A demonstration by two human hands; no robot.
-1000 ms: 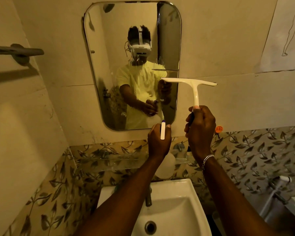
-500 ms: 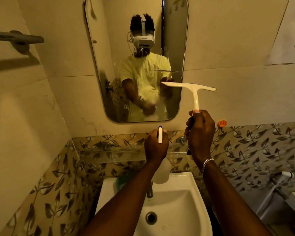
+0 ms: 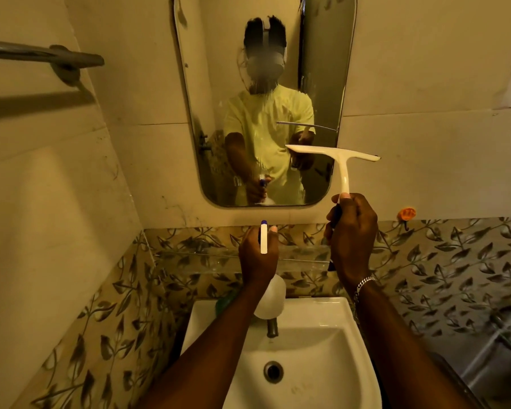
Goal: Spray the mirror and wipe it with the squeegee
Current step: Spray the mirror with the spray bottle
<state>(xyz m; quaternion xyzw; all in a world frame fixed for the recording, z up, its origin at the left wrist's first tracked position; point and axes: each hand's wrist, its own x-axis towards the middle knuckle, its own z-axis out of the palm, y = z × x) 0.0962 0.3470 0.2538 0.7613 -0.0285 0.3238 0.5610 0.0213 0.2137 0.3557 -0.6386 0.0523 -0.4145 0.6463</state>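
Observation:
A rounded wall mirror (image 3: 216, 93) hangs above the basin, its glass streaked with wet drops in the middle. My left hand (image 3: 257, 255) grips a white spray bottle (image 3: 270, 296) below the mirror's lower edge, nozzle pointing at the glass. My right hand (image 3: 351, 234) holds a white squeegee (image 3: 337, 156) upright by its handle. The blade lies level in front of the mirror's lower right corner; I cannot tell whether it touches the glass.
A white basin (image 3: 322, 367) with a tap (image 3: 272, 327) sits directly below my arms. A glass shelf (image 3: 195, 258) runs along the leaf-patterned tiles. A metal towel bar (image 3: 42, 56) juts from the left wall. An orange hook (image 3: 406, 214) is on the right wall.
The view has tilted down and closer, so the mirror sits higher in frame. Both hands have dropped a little below the mirror, still holding bottle and squeegee.

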